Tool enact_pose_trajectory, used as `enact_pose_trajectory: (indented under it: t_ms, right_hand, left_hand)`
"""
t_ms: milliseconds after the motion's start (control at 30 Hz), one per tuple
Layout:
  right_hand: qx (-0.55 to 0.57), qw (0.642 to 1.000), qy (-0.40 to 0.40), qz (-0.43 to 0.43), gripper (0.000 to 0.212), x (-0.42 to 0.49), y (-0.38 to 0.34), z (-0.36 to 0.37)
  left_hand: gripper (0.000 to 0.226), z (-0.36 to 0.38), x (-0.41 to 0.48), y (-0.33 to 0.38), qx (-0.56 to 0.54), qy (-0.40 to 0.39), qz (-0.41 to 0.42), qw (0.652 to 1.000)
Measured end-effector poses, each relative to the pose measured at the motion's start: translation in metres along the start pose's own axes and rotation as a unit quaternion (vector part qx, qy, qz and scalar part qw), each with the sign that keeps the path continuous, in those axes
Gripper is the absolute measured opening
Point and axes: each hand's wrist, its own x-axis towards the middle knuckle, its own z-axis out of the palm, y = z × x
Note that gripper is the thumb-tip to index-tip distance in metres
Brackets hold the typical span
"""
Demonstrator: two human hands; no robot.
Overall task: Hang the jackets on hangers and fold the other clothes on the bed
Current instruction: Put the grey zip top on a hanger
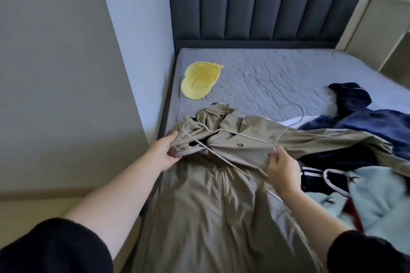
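1. The dark chest logo on the tan jacket is proving unreadable to us.
2. Creased and faintly shiny, it is lying on the bed, left side.
3. Our left grip is clutching its bunched fabric; our right grip is pinching a white hanger.

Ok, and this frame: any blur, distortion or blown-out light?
Head view: the wide lens bows the headboard and wall edge; motion blur smears the pale blue clothes at lower right and softens the right hand pinching a cord on the jacket; the left hand gripping the jacket and the yellow cap look sharper; the top right corner is washed out.
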Motion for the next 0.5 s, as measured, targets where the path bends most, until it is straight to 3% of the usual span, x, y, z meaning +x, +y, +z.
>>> enact_pose_trajectory:
  t_ms: [133,200,333,500]
  right_hand:
    - [-0.001,1.000,-0.026,-0.018,0.038,0.007,-0.027,-0.028]
    - [0.012,0.998,-0.034,-0.053,0.039,0.006,-0.037,-0.041]
    - [0.003,0.994,-0.038,-0.101,0.029,0.001,-0.051,-0.065]
    - [-0.062,0.981,-0.120,-0.142,0.032,-0.011,-0.074,-0.076]
  left_hand:
    - [0.012,-0.010,-0.034,-0.001,0.118,0.004,-0.029,0.993]
    - [0.019,-0.012,-0.044,-0.003,0.137,0.034,0.008,0.990]
    - [0.005,-0.015,-0.059,0.001,0.114,0.108,0.146,0.977]
    - [0.004,-0.019,-0.079,0.006,0.017,0.103,0.176,0.979]
